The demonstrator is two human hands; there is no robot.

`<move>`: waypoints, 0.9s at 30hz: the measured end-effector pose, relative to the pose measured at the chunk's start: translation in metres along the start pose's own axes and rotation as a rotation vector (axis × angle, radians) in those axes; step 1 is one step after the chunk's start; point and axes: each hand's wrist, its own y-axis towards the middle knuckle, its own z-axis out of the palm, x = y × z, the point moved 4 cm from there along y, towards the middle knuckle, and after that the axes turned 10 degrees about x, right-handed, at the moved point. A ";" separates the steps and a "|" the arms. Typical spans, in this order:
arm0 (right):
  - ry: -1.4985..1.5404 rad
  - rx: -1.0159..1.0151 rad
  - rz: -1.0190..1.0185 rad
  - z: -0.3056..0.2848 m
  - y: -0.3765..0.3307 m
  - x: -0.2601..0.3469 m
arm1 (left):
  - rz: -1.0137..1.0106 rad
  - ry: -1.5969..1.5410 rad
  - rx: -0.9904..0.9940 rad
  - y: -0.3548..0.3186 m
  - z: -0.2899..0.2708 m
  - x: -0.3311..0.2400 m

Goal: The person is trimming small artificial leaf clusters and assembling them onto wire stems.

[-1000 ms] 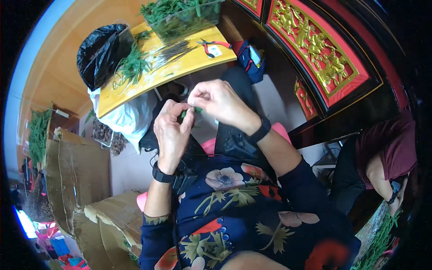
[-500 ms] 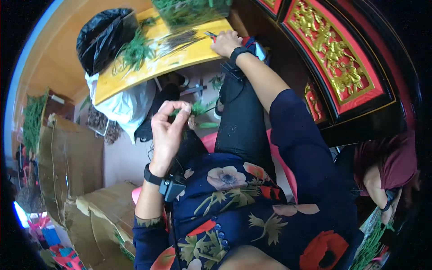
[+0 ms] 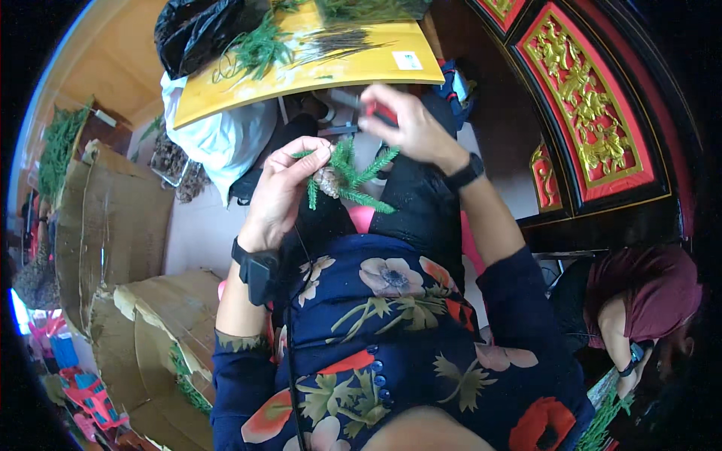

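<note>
A green artificial pine sprig (image 3: 370,171) with a brown pine cone (image 3: 326,182) hangs over my lap. My left hand (image 3: 278,184) pinches it between thumb and fingertips at its left end. My right hand (image 3: 417,134), just above and to the right of the sprig, is closed around red-handled pliers (image 3: 382,113). Their metal jaws point left and are smeared by motion, so I cannot tell whether they are cutters. The pliers and the sprig are apart.
Ahead, a yellow table (image 3: 226,98) bears dark wire stems (image 3: 335,43), green sprigs (image 3: 259,49) and a black plastic bag (image 3: 197,34). Cardboard boxes (image 3: 113,218) stand at left, a carved red-and-gold panel (image 3: 587,98) at right. Another person (image 3: 639,293) sits low at right.
My right hand has lifted the pliers off the table and brought them back near my left hand. The sprig has turned into fuller view, and the table sits higher in the picture.
</note>
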 end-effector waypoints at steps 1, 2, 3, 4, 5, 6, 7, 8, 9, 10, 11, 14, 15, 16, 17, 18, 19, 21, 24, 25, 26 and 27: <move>0.057 0.076 -0.051 0.007 -0.009 0.008 | 0.002 -0.050 0.032 -0.002 0.000 0.000; 0.080 0.145 -0.014 0.012 -0.017 0.015 | 0.001 -0.051 0.029 -0.003 -0.002 0.001; 0.081 0.146 -0.012 0.014 -0.022 0.016 | -0.005 -0.072 0.054 -0.004 -0.003 0.004; 0.043 0.166 -0.058 0.016 -0.025 0.019 | -0.011 -0.092 0.077 -0.005 -0.004 0.006; 0.007 0.188 -0.106 0.019 -0.028 0.021 | -0.011 -0.094 0.073 -0.006 -0.006 0.006; -0.050 0.222 -0.089 0.019 -0.029 0.022 | -0.017 -0.082 0.123 -0.005 -0.006 0.006; -0.049 0.223 -0.087 0.019 -0.030 0.021 | -0.022 -0.070 0.171 -0.005 -0.005 0.006; -0.054 0.220 -0.091 0.020 -0.030 0.020 | -0.023 -0.073 0.170 -0.005 -0.005 0.004; -0.057 0.217 -0.095 0.021 -0.030 0.018 | -0.056 -0.082 0.186 -0.005 -0.004 0.004; -0.055 0.220 -0.093 0.022 -0.030 0.016 | -0.088 -0.092 0.202 -0.005 -0.005 0.004; -0.071 0.219 -0.118 0.023 -0.030 0.017 | -0.091 -0.095 0.200 -0.004 -0.007 0.006; -0.059 0.255 -0.149 0.033 -0.031 0.020 | -0.133 -0.047 0.307 -0.009 -0.012 0.014; -0.047 0.282 -0.154 0.035 -0.033 0.021 | -0.165 -0.040 0.337 -0.010 -0.012 0.017; -0.038 0.286 -0.149 0.037 -0.034 0.019 | -0.196 -0.033 0.367 -0.012 -0.012 0.019; -0.056 0.279 -0.178 0.039 -0.034 0.018 | -0.240 -0.024 0.398 -0.013 -0.011 0.018; -0.075 0.270 -0.208 0.038 -0.034 0.018 | -0.247 -0.029 0.394 -0.013 -0.012 0.019; -0.076 0.272 -0.207 0.038 -0.034 0.017 | -0.255 0.017 0.415 -0.012 -0.014 0.020; -0.089 0.271 -0.208 0.037 -0.034 0.018 | -0.267 0.077 0.432 -0.011 -0.018 0.024; -0.127 0.249 -0.220 0.040 -0.034 0.016 | -0.220 0.054 0.478 -0.008 -0.025 0.028; -0.138 0.250 -0.214 0.041 -0.033 0.016 | -0.223 0.055 0.477 -0.009 -0.026 0.028; -0.149 0.251 -0.209 0.042 -0.032 0.015 | -0.214 0.060 0.474 -0.009 -0.028 0.027; -0.150 0.248 -0.205 0.040 -0.032 0.015 | -0.205 0.063 0.475 -0.008 -0.028 0.027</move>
